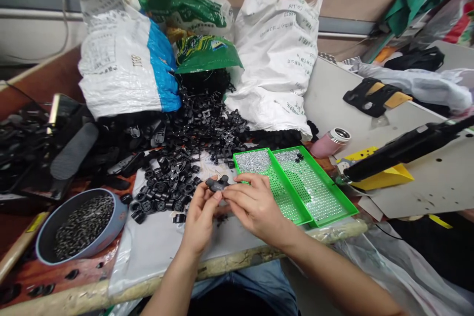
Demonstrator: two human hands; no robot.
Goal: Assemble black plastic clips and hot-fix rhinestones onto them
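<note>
Between my two hands, above the front of the table, is a small black plastic part (217, 184). My left hand (201, 212) is closed round its left end, thumb on the near side. The fingers of my right hand (255, 203) are bunched at the part's right side; whether they pinch something small there is hidden. Just left of my hands lies a heap of round black plastic pieces (159, 192). Close by on the right, two green trays (314, 215) hold small silvery pieces.
A blue bowl (120, 227) of small dark metal pieces stands at left. Black parts (207, 113) spill from sacks at the back, including a white sack (277, 54). At right are a pink flask (331, 142) and a black power screwdriver (392, 155) pointing toward the trays.
</note>
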